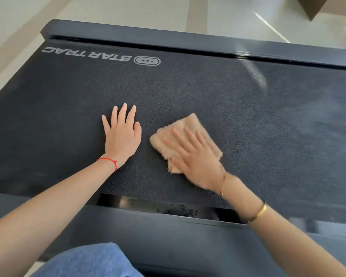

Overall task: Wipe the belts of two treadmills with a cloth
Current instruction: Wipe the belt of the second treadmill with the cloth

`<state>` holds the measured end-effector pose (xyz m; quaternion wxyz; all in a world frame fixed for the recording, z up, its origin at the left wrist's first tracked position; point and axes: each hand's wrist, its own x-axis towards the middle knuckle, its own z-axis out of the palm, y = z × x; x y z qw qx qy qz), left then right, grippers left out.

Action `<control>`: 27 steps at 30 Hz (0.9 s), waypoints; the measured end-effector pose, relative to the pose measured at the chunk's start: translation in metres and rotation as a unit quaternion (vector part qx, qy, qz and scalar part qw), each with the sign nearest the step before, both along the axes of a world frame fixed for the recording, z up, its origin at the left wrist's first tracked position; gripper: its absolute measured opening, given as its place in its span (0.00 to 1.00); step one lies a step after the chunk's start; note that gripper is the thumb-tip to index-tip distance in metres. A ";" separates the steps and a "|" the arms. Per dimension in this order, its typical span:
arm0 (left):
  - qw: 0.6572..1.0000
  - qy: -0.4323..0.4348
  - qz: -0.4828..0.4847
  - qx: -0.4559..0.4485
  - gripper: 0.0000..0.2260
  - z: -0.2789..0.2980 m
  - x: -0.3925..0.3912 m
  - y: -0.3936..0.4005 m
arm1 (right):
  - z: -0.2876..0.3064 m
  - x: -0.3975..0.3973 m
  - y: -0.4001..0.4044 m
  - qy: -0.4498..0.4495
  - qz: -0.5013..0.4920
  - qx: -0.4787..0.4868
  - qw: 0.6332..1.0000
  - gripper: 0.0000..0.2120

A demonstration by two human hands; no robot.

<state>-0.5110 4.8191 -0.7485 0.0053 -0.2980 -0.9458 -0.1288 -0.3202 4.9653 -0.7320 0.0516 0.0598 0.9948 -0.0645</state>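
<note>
Right hand (196, 156) flat on cloth (185, 141), fingers straight and slightly spread, pressing it onto belt (268, 116). Cloth sits under fingers and palm, edges sticking out past the fingertips. Left hand (122, 134) flat on belt just beside cloth, fingers spread, not touching it.

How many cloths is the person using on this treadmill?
1. A tan cloth lies flat on the treadmill belt under the right hand. The left hand rests bare on the belt beside it. Any cloth outside the frame would not show.
</note>
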 end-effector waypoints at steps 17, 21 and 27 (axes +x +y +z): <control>0.999 0.007 -0.034 -0.012 0.25 -0.004 0.028 0.005 | 0.003 -0.002 0.049 0.012 -0.206 -0.027 0.978 0.25; 0.999 0.014 -0.037 -0.012 0.25 -0.004 0.028 0.005 | 0.001 0.028 -0.005 0.011 -0.066 -0.028 0.997 0.25; 0.999 -0.001 -0.050 -0.016 0.25 -0.001 0.026 0.007 | -0.001 0.047 0.026 0.028 -0.098 -0.021 0.995 0.26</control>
